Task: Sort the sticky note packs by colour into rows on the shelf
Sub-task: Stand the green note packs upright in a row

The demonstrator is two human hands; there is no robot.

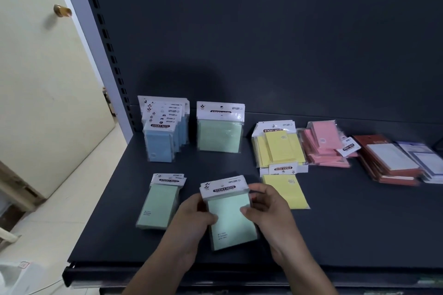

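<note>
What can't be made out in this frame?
Head view only:
Whether the green pack is one or several: left hand and right hand cover its edges.
Number of blue packs: front ones hide the rear.
Small print on the yellow packs: too small, blurred.
Purple packs far right: cut off by the frame edge.

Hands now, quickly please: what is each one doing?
Left hand: grips the green sticky note pack, left edge.
Right hand: grips the same pack, right edge.

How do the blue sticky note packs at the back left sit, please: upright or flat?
Upright: the blue sticky note packs stand on their lower edges, one behind another.
</note>
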